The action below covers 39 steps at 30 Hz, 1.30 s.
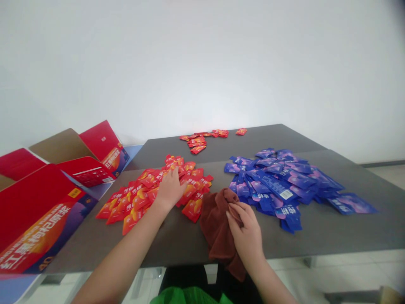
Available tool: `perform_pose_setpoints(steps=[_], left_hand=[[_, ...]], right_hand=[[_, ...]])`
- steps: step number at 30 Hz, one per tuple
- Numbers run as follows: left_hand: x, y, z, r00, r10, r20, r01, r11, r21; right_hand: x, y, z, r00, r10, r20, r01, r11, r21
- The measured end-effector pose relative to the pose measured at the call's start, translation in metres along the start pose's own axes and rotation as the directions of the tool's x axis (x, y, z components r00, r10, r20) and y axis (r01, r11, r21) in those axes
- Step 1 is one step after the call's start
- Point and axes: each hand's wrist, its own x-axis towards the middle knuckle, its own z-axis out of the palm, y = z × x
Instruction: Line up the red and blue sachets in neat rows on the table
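Observation:
My left hand lies palm down on a pile of red sachets on the dark grey table, its fingers flat over the packets. My right hand grips a dark brown cloth that is bunched at the table's front edge and hangs over it. The cloth lies between the red pile and a pile of blue sachets to the right.
A small scatter of red sachets lies at the table's far edge. Open red cardboard boxes stand at the left, one behind the other. A white wall rises behind the table. Pale floor shows at the right.

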Motion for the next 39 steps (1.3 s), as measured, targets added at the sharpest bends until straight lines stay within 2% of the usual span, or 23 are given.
perform_pose_setpoints(steps=[3, 6, 10, 14, 18, 21, 25, 27, 29, 32, 35, 37, 38, 39], left_hand=[[-0.003, 0.001, 0.006, 0.993, 0.105, 0.045, -0.110, 0.985, 0.132], [-0.010, 0.006, 0.015, 0.974, 0.182, 0.131, -0.196, 0.975, 0.101], [-0.016, 0.014, 0.024, 0.949, 0.236, 0.209, -0.254, 0.965, 0.060], [-0.008, 0.026, 0.023, 0.938, 0.286, 0.195, -0.302, 0.951, 0.061], [0.023, 0.035, 0.019, 0.934, 0.302, 0.192, -0.319, 0.946, 0.063], [0.061, 0.031, 0.022, 0.949, 0.212, 0.232, -0.232, 0.971, 0.063], [0.112, 0.017, 0.030, 0.964, 0.092, 0.251, -0.118, 0.989, 0.094], [0.127, 0.015, 0.033, 0.969, 0.066, 0.239, -0.091, 0.991, 0.097], [0.129, 0.018, 0.034, 0.973, 0.070, 0.218, -0.091, 0.992, 0.087], [0.106, 0.033, 0.031, 0.978, 0.139, 0.159, -0.138, 0.990, -0.015], [0.055, 0.049, 0.022, 0.956, 0.271, 0.108, -0.243, 0.945, -0.220], [0.011, 0.057, 0.016, 0.909, 0.392, 0.140, -0.324, 0.878, -0.351], [-0.011, 0.060, 0.014, 0.863, 0.476, 0.172, -0.375, 0.829, -0.416], [-0.032, 0.062, 0.013, 0.792, 0.574, 0.209, -0.425, 0.764, -0.486]], right_hand=[[-0.005, 0.007, 0.001, 1.000, -0.001, 0.007, 0.001, 0.999, -0.048], [-0.010, 0.009, 0.001, 1.000, 0.001, 0.017, 0.000, 0.996, -0.087], [-0.012, 0.007, 0.000, 1.000, -0.005, 0.026, 0.008, 0.994, -0.112], [-0.018, 0.007, -0.001, 0.999, -0.035, -0.021, 0.033, 0.992, -0.124], [-0.028, 0.016, -0.009, 0.988, -0.126, -0.084, 0.111, 0.979, -0.169], [-0.032, 0.026, -0.016, 0.977, -0.189, -0.093, 0.164, 0.960, -0.225], [-0.032, 0.036, -0.021, 0.979, -0.181, -0.093, 0.154, 0.957, -0.244], [-0.032, 0.038, -0.021, 0.980, -0.178, -0.094, 0.152, 0.961, -0.232], [-0.032, 0.038, -0.022, 0.978, -0.184, -0.093, 0.160, 0.963, -0.216], [-0.031, 0.035, -0.023, 0.982, -0.163, -0.096, 0.144, 0.973, -0.181], [-0.027, 0.031, -0.024, 0.990, -0.097, -0.104, 0.085, 0.990, -0.115], [-0.025, 0.027, -0.024, 0.990, -0.039, -0.132, 0.029, 0.997, -0.072], [-0.024, 0.024, -0.023, 0.989, -0.006, -0.145, -0.001, 0.999, -0.048], [-0.023, 0.021, -0.023, 0.989, 0.025, -0.144, -0.028, 0.999, -0.018]])
